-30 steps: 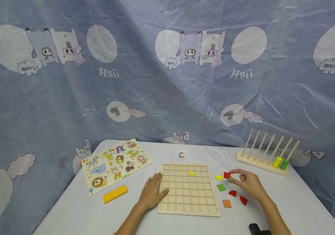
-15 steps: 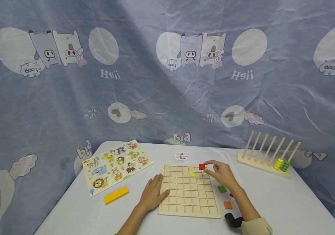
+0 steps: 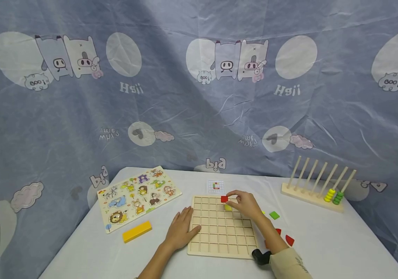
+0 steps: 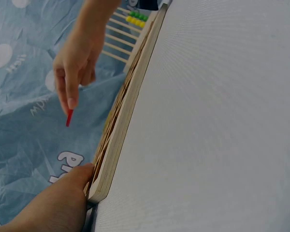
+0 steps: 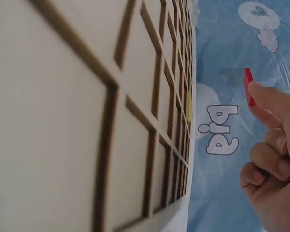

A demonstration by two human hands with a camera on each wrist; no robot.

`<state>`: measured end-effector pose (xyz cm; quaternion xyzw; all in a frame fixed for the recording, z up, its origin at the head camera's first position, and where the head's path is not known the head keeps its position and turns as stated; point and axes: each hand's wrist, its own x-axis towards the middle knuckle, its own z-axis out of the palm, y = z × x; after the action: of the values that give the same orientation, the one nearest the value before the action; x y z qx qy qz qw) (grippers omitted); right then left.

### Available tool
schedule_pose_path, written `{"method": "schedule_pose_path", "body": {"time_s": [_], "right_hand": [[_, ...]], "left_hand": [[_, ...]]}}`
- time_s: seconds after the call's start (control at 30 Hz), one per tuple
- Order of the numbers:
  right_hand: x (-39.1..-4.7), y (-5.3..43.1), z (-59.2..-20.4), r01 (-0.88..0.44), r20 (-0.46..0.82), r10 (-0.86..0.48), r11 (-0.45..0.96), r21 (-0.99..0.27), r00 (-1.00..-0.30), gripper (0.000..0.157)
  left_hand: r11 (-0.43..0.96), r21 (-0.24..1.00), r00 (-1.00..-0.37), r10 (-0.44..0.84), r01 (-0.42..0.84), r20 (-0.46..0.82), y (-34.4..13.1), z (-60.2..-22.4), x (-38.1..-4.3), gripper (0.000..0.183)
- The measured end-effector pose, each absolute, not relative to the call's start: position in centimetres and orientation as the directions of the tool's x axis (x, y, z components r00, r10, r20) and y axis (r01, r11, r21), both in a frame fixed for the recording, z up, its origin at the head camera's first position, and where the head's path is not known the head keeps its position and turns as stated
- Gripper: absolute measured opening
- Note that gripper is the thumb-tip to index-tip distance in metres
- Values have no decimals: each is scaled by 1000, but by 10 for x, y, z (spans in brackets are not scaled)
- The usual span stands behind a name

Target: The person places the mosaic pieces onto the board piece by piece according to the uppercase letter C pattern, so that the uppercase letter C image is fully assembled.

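Red and thin, a little square tile is up in the air over the twelve o'clock end of the wooden board. The right hand has it in its grip, pinched between thumb and finger, and the tile is not touching the board. The left hand lies at the board's nine o'clock side, grip flat and not pinching, its fingers straight and its thumb spread over the edge. One yellow tile sits in a box of the board, just by the right hand. Going round the board on the white worktop, a picture card is at twelve o'clock, a peg stand with yellow and green rings is between two and three, and a green tile is at three. A yellow block is at nine, and an animal puzzle is near ten.
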<state>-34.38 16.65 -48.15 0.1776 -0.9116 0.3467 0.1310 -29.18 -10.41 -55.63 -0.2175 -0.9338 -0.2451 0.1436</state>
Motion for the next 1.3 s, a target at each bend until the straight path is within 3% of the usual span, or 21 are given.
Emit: {"method": "schedule_pose_path", "body": {"time_s": [0.7,1.3], "right_hand": [[-350,150,-500,-322,225,-231,730,-604,-947,25],[-350,151,-506,-336,206,-265,739,-584,-942,25]], "left_hand": [[786,406,-874,339,467,349,-104,-552,-291,74],[791,407,-880,333,457,340,-104,-552,-290,74]]}}
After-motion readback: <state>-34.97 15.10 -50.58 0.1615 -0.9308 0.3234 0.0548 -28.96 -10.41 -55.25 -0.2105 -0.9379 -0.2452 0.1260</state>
